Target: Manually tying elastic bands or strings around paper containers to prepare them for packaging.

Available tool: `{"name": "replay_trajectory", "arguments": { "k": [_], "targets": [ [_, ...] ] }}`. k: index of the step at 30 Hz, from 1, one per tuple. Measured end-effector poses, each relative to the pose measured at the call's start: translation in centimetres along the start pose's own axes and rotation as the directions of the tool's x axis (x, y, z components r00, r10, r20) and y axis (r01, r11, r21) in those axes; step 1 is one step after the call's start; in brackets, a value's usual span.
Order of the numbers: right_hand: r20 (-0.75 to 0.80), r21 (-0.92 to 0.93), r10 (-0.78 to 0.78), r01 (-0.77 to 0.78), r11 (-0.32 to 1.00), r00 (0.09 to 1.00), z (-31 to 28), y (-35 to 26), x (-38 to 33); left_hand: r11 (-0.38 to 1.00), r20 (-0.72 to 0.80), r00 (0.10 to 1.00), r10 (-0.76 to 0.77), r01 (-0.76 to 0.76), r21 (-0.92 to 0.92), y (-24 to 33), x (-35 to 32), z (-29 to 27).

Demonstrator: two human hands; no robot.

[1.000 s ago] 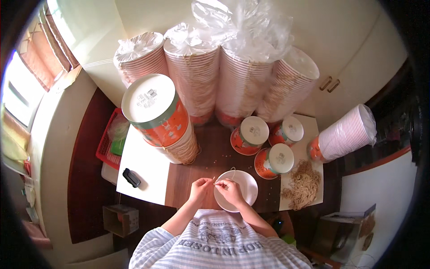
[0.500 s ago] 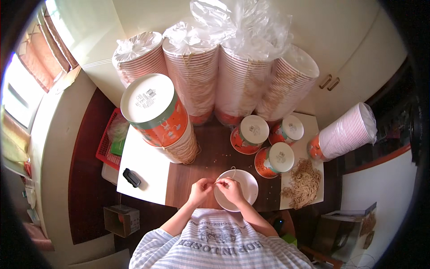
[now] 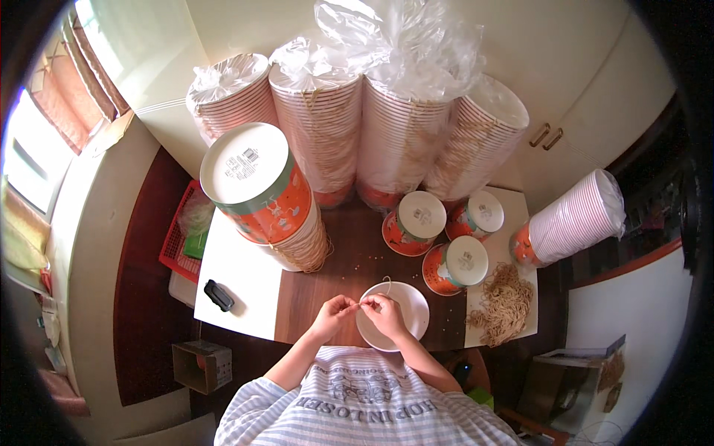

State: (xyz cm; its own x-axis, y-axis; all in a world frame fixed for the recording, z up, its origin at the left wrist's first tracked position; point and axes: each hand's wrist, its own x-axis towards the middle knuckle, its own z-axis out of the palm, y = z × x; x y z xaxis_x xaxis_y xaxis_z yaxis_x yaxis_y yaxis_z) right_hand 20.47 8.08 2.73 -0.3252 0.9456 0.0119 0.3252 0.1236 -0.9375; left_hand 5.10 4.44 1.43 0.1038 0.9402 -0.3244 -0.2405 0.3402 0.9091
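Observation:
My left hand (image 3: 336, 315) and my right hand (image 3: 384, 317) meet fingertip to fingertip over the near left rim of a white bowl (image 3: 416, 314). A thin tan cord (image 3: 387, 280) rises in a small curve above the fingers of my right hand, which is closed on it. My left thumb and forefinger are pinched together; what lies between them is too small to make out. To the right, a tangled heap of tan cord (image 3: 503, 303) lies on the table's pale end, beside an upturned orange and green paper bucket (image 3: 444, 273).
Two more upturned buckets (image 3: 422, 217) stand behind. A tall bucket stack (image 3: 279, 201) wound with cord rises at left. Plastic-wrapped stacks (image 3: 405, 126) line the back; another wrapped stack (image 3: 569, 223) leans at right. A black object (image 3: 219, 295) lies on the left end, near a red basket (image 3: 175, 234).
My fingertips have shifted slightly against each other above the bowl's rim. Everything else stays where it was.

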Motion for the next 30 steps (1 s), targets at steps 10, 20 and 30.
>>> {"name": "replay_trajectory", "arguments": {
  "k": [10,20,30],
  "targets": [
    [-0.016,0.11,-0.036,0.038,0.993,0.999,-0.2,0.8,-0.4,0.936,0.029,1.0,-0.002,0.012,-0.351,1.1,-0.2,0.2],
    [0.015,0.052,-0.142,0.141,0.989,0.99,-0.9,-1.3,-0.7,0.855,0.093,0.994,-0.057,0.097,-0.509,1.2,-0.2,-0.2],
    [-0.032,-0.039,-0.263,0.262,0.964,0.964,-1.0,-2.2,-0.4,0.831,0.151,0.986,-0.074,0.145,-0.536,1.1,-0.1,-0.4]
  ]
}}
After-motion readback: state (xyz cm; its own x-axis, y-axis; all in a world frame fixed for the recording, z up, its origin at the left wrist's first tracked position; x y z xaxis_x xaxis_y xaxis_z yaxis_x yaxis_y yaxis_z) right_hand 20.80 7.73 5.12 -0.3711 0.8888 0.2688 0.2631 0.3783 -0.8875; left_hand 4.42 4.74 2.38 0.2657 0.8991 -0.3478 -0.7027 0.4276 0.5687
